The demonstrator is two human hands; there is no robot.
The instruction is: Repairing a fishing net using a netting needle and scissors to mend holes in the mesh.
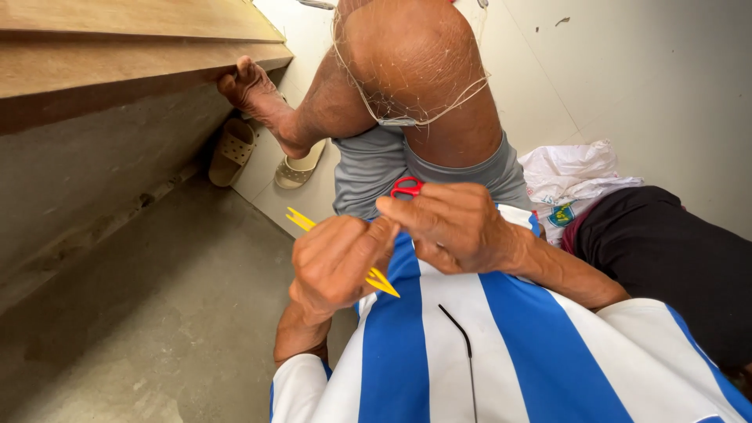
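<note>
My left hand [338,262] is closed around a yellow netting needle [301,220]; its forked end sticks out up-left and its pointed tip shows below the hand near my striped shirt. My right hand [454,227] sits just right of it, fingers pinched together, with the red loop handle of small scissors [406,187] showing at its top. The two hands touch at the fingertips. Fine fishing net [407,94] is draped over my raised knee, with a thicker cord looped below the kneecap. Any thread between the fingers is too thin to make out.
My foot [252,92] presses against a wooden bench edge [141,66] at top left. A pair of beige sandals [262,157] lies on the floor under it. A white plastic bag [572,176] and dark cloth [666,251] lie at right, by a pale wall.
</note>
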